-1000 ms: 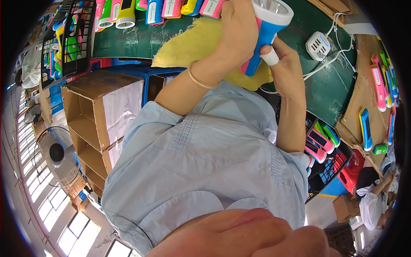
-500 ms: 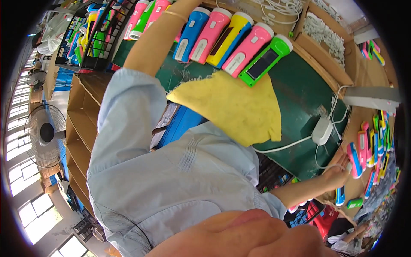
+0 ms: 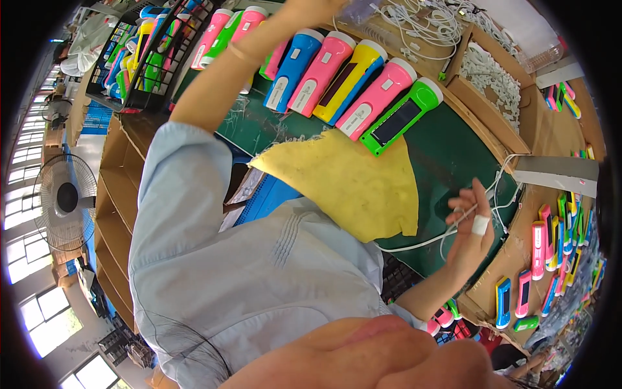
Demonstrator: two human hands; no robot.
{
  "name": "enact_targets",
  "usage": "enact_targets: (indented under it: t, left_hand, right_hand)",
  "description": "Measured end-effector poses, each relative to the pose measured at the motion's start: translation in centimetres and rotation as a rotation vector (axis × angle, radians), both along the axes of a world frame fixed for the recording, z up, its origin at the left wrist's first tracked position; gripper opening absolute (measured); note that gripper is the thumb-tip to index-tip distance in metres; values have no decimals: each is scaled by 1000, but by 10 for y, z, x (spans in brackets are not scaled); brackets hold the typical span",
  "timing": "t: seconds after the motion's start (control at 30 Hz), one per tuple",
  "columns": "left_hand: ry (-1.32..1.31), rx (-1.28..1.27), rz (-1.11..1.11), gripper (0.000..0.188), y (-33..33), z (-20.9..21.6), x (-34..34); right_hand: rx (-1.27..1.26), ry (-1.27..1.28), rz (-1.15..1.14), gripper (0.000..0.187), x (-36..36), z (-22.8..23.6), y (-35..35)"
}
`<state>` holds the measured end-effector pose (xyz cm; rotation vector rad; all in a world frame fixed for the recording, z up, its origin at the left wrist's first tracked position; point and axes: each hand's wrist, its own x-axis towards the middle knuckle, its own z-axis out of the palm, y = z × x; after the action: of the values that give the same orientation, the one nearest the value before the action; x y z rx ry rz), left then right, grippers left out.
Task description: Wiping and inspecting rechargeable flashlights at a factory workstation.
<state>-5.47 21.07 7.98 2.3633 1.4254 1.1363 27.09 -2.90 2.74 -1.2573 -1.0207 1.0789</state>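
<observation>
My right hand (image 3: 470, 227) has come up off the bench's right edge, fingers pinched on a thin white cable (image 3: 447, 236) over the green mat (image 3: 453, 155). My left hand (image 3: 311, 8) has reached the far edge beyond the row of flashlights (image 3: 353, 81); its grip I cannot tell.

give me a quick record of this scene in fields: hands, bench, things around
left hand: stretched to the far edge of the bench, by a clear bag of white cables
right hand: raised, bandaged finger, pinching a white cord
bench: green mat with a yellow cloth
row: coloured flashlights lying side by side
left side: cardboard boxes, fan
</observation>
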Motion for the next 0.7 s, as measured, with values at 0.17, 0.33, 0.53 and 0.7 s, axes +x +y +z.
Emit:
enact_targets:
  t: [0.17, 0.33, 0.53, 0.7]
  left_hand:
    - [208, 287, -336, 67, -165, -43, 52]
    - [-834, -901, -794, 90, -211, -57, 52]
    - [-806, -1403, -992, 70, -226, -76, 70]
    - [-1113, -1473, -615, 46, -233, -61, 91]
  right_hand:
    - [65, -222, -61, 52, -46, 10, 45]
    - [153, 574, -12, 63, -24, 11, 24]
    - [185, -506, 396, 36, -61, 32, -1]
    - [127, -133, 73, 35, -60, 0, -6]
